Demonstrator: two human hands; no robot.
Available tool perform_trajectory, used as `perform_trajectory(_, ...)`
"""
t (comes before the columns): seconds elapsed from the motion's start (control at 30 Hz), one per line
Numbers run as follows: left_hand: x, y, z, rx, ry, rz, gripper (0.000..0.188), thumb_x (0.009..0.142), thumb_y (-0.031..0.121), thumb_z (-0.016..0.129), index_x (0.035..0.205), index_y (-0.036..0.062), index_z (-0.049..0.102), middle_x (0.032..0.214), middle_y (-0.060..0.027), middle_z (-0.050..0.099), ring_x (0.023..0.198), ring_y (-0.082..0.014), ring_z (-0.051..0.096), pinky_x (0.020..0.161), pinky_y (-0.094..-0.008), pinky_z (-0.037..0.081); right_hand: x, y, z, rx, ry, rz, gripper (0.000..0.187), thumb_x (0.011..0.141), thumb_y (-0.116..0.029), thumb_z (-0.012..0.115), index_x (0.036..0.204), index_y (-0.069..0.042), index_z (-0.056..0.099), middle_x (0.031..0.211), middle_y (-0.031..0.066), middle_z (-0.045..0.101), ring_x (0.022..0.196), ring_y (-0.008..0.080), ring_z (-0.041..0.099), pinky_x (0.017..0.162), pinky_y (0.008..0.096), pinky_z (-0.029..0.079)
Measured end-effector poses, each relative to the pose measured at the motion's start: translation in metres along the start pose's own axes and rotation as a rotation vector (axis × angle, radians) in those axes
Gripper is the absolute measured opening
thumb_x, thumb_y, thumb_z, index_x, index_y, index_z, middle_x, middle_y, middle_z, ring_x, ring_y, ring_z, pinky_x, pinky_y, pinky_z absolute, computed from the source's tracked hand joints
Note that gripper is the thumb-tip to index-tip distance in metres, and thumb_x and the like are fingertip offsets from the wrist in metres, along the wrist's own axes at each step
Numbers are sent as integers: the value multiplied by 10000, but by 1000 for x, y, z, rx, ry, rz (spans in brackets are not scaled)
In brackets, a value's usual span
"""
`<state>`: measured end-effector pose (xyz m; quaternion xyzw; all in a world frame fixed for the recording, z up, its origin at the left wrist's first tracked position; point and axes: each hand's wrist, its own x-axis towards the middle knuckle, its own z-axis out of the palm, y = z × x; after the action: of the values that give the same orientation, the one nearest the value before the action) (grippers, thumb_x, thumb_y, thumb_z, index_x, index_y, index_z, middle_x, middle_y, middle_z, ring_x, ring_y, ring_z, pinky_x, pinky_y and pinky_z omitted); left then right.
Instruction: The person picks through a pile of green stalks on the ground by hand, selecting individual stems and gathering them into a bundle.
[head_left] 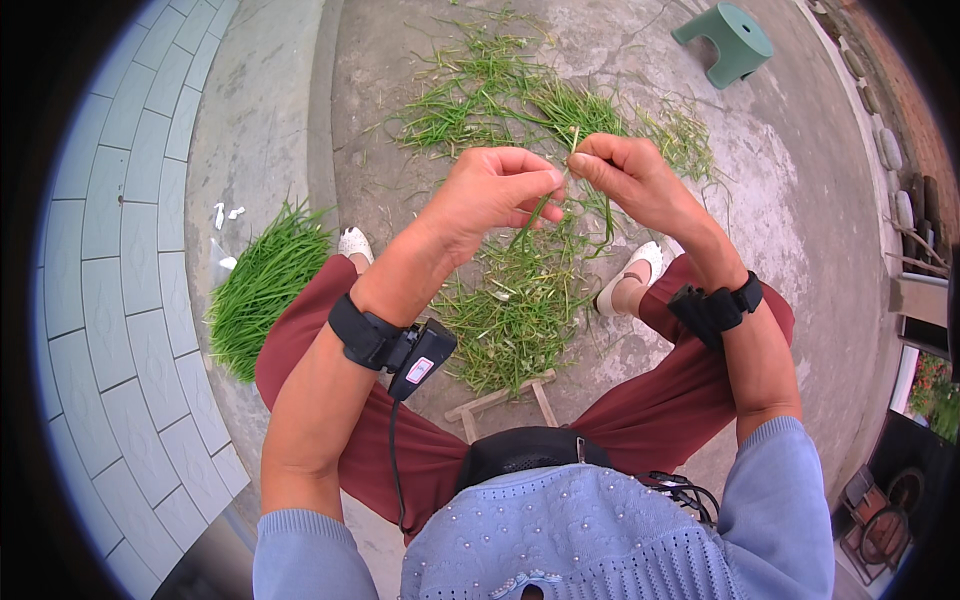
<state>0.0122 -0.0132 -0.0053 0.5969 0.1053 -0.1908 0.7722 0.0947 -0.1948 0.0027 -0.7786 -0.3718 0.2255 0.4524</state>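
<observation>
Both my hands are raised in front of my knees, close together over the concrete ground. My left hand (503, 192) pinches a thin green chive (528, 228) that hangs below its fingers. Beside it, my right hand (630, 178) is closed on a chive too; a pale stem end sticks up past the thumb and a green blade (608, 228) droops below. Whether both hands share one stalk I cannot tell. Below them lies a heap of loose chive scraps (515, 325). Farther off is a spread pile of untidy chives (460, 112).
A neat, thick bunch of chives (265, 290) lies by my left leg, near small white scraps (228, 263). A green plastic stool (735, 45) stands far right. Grey tiles (100, 290) run along the left. Part of a wooden stool (500, 397) shows between my legs.
</observation>
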Motion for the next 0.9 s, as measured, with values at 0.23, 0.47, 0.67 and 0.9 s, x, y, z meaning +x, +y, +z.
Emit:
perform_trajectory(0.23, -1, 1, -6, -75, -5, -32, 91, 827, 166, 586, 853, 79, 582, 844, -36, 610, 753, -131, 613, 625, -235, 487, -2, 2, -9, 117, -4, 106, 248, 885, -226, 532, 797, -4, 600, 590, -46, 430, 560, 44, 381, 474, 233, 321)
perform_trajectory(0.47, -1, 1, -7, -32, 2, -12, 98, 823, 167, 578, 824, 69, 576, 820, -32, 605, 729, -119, 605, 619, -223, 481, 1, 15, -21, 169, 306, 186, 249, 877, -235, 549, 802, -8, 622, 587, -61, 435, 542, 31, 362, 463, 220, 298)
perform_trajectory(0.67, -1, 2, -6, 118, 83, 55, 84, 807, 131, 560, 780, 55, 580, 767, -25, 598, 688, -100, 592, 583, -211, 452, -4, 13, -13, -370, 323, -83, 183, 836, -143, 562, 985, -41, 595, 614, 58, 513, 529, 164, 483, 495, 289, 397)
perform_trajectory(0.9, 2, -2, -4, 169, 82, 79, 128, 838, 166, 570, 781, 54, 593, 745, -5, 591, 671, -79, 579, 582, -206, 442, -3, 19, 6, -613, 210, -392, 178, 759, -64, 584, 934, -42, 566, 738, 114, 571, 644, 294, 584, 547, 362, 477)
